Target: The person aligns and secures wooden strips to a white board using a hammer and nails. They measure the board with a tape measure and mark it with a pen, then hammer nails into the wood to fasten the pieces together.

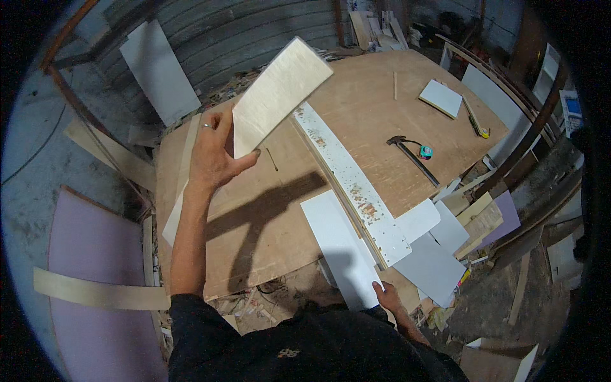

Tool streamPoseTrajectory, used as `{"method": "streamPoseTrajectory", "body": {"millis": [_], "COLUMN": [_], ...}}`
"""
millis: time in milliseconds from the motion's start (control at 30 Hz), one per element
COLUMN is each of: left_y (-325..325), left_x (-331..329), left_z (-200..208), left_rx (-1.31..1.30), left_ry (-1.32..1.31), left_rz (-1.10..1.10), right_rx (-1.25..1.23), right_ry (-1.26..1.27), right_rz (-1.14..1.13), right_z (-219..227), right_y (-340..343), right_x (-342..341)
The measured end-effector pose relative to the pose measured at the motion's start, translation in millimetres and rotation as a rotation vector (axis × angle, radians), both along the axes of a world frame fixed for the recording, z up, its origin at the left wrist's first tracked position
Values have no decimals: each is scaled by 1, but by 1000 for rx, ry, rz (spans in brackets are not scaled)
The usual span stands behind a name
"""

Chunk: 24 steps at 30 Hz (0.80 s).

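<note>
My left hand [219,149] is closed on one end of a pale rectangular wooden board [283,95], held up over the table and tilted, its far end pointing to the upper right. A ring is on one finger. My right hand [389,298] grips the near end of a long white panel [337,235], thumb on top, other fingers mostly hidden. This panel lies along the left side of a worn, speckled white strip [350,178], which runs diagonally over the tabletop. Under the raised board, a dark shadow falls on the wood.
On the plywood table [363,89] lie a hammer [414,160], a teal tape measure [426,151], a small white board [440,99] and a knife-like tool [474,118]. Several panel offcuts [433,267] lean at the right edge. A lilac panel [95,254] stands left; scraps litter the floor.
</note>
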<state>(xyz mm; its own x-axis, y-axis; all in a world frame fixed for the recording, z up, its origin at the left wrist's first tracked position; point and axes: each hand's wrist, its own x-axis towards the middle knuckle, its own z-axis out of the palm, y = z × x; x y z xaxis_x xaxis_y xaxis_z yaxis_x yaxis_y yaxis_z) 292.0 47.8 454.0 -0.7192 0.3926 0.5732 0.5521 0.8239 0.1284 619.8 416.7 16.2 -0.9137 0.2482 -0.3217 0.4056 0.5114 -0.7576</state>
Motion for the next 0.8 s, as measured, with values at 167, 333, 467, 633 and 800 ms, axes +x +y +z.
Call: {"method": "streamPoseTrajectory", "body": {"millis": [167, 333, 467, 633, 800], "left_y": [10, -41, -125, -206, -247], "left_x": [21, 9, 11, 29, 59], "left_z": [55, 80, 97, 73, 38], "left_rx": [128, 566, 1018, 1367, 1538], "left_ry": [223, 377, 250, 280, 599], "left_rz": [-34, -185, -277, -499, -222], "right_rx": [-45, -126, -121, -175, -185], "right_ry": [2, 62, 102, 105, 101], "right_rz": [9, -16, -69, -72, -34], "right_z": [-13, -20, -24, -15, -2], "right_y": [7, 8, 3, 4, 6], "right_x": [0, 1, 4, 6, 4]}}
